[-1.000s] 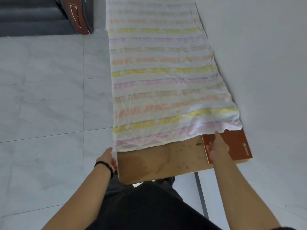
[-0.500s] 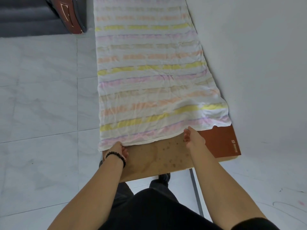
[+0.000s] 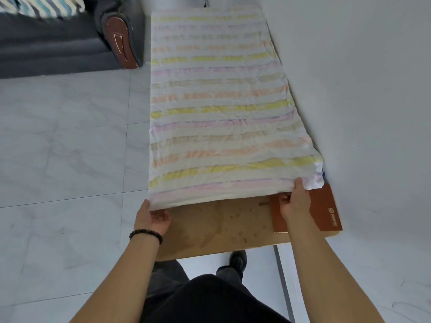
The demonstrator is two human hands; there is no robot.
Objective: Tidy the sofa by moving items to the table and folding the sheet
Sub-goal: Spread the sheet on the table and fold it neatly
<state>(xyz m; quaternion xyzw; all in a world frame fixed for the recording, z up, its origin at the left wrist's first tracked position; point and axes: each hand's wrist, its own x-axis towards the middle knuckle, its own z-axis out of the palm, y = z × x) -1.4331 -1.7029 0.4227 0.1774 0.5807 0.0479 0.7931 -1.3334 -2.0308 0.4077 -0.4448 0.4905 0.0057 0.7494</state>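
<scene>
Sheet [image 3: 221,108]: white with yellow, pink, peach and tan stripes; creased; spread lengthwise over the long surface, covering it from the far end to just short of the near end; right edge close along the wall [image 3: 361,89].
Near hem of the sheet: raised a little off the wood, held at both ends.
Surface [image 3: 217,231]: brown wood speckled with dark spots; bare only in the near strip between the hem and the near edge.
Left hand [image 3: 151,217]: at the sheet's near-left corner, by the surface's left edge; fingers curled under the hem, grasping the cloth; black bead bracelet [image 3: 145,234] on the wrist.
Right hand [image 3: 295,201]: close to the sheet's near-right corner; thumb on top of the hem, fingers tucked beneath, pinching the cloth; positioned above the notebook's left part.
Sheet relative to the hands: stretching away from both, with a small bunched corner left over beyond the right hand, toward the wall.
Notebook [image 3: 324,210]: red-brown cover with a pale logo; flat on the surface's near-right corner; far end under the sheet's corner.
Sofa [image 3: 58,50]: dark grey with a red-brown arm panel; top left, just beside the surface's far-left end.
Floor [image 3: 65,159]: pale marbled tiles.
</scene>
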